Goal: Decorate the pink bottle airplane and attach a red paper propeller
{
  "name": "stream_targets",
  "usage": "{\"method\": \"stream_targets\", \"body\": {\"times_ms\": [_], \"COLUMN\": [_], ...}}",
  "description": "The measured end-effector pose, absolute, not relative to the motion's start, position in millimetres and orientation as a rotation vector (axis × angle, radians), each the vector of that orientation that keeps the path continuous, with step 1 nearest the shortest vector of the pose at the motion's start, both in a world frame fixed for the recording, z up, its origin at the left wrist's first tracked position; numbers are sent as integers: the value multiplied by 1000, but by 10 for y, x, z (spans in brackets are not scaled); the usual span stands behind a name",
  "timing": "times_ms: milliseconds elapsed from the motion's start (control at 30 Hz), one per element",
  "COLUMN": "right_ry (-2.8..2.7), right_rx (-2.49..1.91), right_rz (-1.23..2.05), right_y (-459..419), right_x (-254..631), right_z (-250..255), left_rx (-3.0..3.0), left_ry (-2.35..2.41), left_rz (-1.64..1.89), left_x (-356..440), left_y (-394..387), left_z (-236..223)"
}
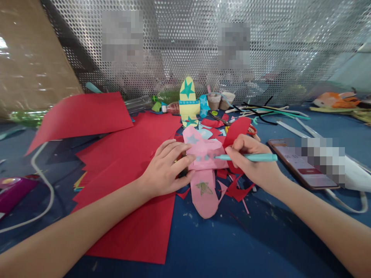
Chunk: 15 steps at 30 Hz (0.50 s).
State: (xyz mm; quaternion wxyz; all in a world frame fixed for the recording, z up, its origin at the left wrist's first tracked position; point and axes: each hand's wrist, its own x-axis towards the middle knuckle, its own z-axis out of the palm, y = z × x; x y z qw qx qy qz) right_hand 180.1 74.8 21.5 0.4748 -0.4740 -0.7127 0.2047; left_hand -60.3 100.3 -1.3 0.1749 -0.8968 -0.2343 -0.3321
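A pink paper plane [204,170] with star marks lies on the blue table [232,247], in the middle. My left hand [166,170] rests on its left side, fingers curled over the paper and holding it down. My right hand [251,162] grips a teal pen [249,157] whose tip touches the pink band across the plane. A yellow paper plane [188,101] with teal stars stands upright behind them.
Large red paper sheets [124,173] cover the table's left half, and red scraps [237,191] lie under my right hand. A phone [301,164] lies to the right. Behind stand paper cups [220,100], plastic bottles [171,107], strips and black pipe cleaners [257,112]. A perforated metal screen [261,46] backs the table.
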Motion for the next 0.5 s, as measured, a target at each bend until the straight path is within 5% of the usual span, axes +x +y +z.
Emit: {"method": "stream_targets", "body": {"times_ms": [500], "right_ry": [-1763], "right_rx": [-1153], "right_rz": [530], "right_y": [736], "right_x": [1797], "right_z": [222], "left_rx": [-2534], "left_ry": [-651], "left_rz": [-941], "left_x": [-591], "left_y": [997], "left_z": [1]}}
